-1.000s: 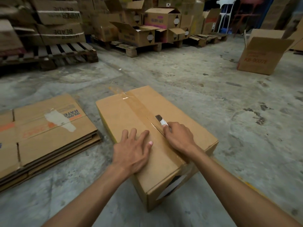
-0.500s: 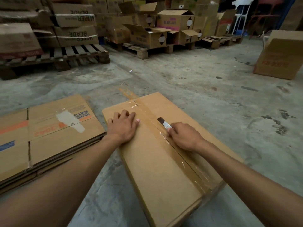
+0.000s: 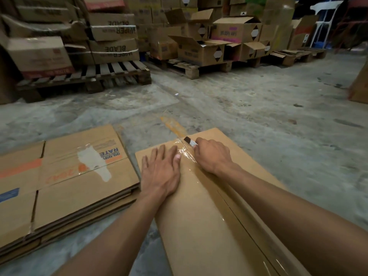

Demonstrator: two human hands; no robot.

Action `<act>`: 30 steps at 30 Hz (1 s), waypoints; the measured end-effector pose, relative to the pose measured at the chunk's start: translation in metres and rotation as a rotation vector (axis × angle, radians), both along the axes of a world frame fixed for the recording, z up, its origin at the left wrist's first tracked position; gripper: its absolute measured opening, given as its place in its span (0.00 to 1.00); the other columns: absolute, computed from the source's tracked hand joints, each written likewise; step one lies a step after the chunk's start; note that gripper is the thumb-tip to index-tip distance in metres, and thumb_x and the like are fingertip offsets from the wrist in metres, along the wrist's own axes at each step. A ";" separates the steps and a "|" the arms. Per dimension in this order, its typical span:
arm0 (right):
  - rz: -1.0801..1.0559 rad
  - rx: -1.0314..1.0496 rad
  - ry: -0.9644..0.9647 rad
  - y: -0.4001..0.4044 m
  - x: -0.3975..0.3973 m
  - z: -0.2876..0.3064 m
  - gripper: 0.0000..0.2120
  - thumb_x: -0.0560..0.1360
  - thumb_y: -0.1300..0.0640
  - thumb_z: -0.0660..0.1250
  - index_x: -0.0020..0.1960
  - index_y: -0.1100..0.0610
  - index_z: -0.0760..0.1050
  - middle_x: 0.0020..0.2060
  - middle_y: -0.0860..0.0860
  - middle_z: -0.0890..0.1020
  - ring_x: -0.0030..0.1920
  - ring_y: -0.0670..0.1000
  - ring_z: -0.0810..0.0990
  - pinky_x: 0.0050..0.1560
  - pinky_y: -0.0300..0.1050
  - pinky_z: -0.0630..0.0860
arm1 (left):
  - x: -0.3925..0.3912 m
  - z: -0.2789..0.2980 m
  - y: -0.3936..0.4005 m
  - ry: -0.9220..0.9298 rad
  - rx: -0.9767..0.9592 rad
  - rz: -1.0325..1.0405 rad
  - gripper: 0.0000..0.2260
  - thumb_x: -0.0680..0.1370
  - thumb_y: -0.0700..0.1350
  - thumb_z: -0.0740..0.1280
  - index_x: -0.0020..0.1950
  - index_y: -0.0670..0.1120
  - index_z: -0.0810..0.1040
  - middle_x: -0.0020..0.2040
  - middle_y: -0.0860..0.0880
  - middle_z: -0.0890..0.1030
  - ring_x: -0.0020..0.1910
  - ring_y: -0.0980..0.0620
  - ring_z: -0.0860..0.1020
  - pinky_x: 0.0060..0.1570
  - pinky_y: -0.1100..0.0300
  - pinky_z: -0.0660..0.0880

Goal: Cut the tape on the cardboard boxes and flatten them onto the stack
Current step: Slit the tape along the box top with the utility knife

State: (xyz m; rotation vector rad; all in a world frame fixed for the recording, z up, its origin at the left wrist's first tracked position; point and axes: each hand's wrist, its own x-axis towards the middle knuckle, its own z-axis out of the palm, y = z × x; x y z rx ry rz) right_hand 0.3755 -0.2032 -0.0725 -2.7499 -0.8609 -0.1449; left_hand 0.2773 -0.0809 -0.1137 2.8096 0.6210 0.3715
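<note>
Left hand [image 3: 162,172] lies flat on the top of the cardboard box [image 3: 201,226], fingers straight and slightly spread, thumb tip at the edge of the clear tape [image 3: 186,155]. Right hand [image 3: 213,155] is curled round a cutter [image 3: 190,142], gripping it; only the dark tip and a short pale stretch of the tool stick out past the fingers. Cutter tip sits on the tape line close to the box's far edge. Behind the right hand a thin dark slit runs along the seam toward the camera. Tape is glossy and wrinkled between the two hands.

Box rests on the concrete floor [image 3: 258,120], directly under both forearms, its far edge pointing away from the person. Just to its left, touching or nearly so, lies the stack of flattened boxes [image 3: 65,186]; top sheet carries orange and blue print and a torn white label patch.

Farther back: wooden pallets [image 3: 95,76] loaded with cartons, some marked "WIPER BLADE" upside down, several with flaps open. Another carton shows partly at the right edge [image 3: 360,86]. White frame, perhaps a chair [image 3: 322,20], stands at top right, blurred.
</note>
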 end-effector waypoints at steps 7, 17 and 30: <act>0.031 -0.034 -0.052 0.014 0.012 -0.005 0.13 0.80 0.54 0.51 0.56 0.56 0.71 0.53 0.59 0.80 0.54 0.62 0.77 0.44 0.50 0.64 | 0.004 0.001 -0.002 0.081 -0.019 0.020 0.25 0.82 0.60 0.41 0.79 0.57 0.53 0.81 0.52 0.51 0.79 0.49 0.47 0.76 0.44 0.44; 0.005 -0.170 0.035 0.032 0.012 0.011 0.13 0.78 0.55 0.56 0.60 0.56 0.72 0.58 0.56 0.79 0.58 0.59 0.76 0.47 0.47 0.64 | 0.000 0.003 -0.003 0.046 -0.046 0.020 0.26 0.82 0.61 0.42 0.79 0.58 0.55 0.81 0.52 0.53 0.79 0.50 0.48 0.76 0.44 0.44; 0.003 -0.339 0.208 0.045 0.011 0.039 0.17 0.76 0.52 0.59 0.63 0.56 0.71 0.63 0.55 0.77 0.60 0.57 0.76 0.52 0.48 0.69 | -0.001 0.004 -0.003 0.004 -0.101 0.027 0.23 0.83 0.56 0.44 0.78 0.57 0.58 0.80 0.52 0.55 0.79 0.50 0.49 0.76 0.45 0.43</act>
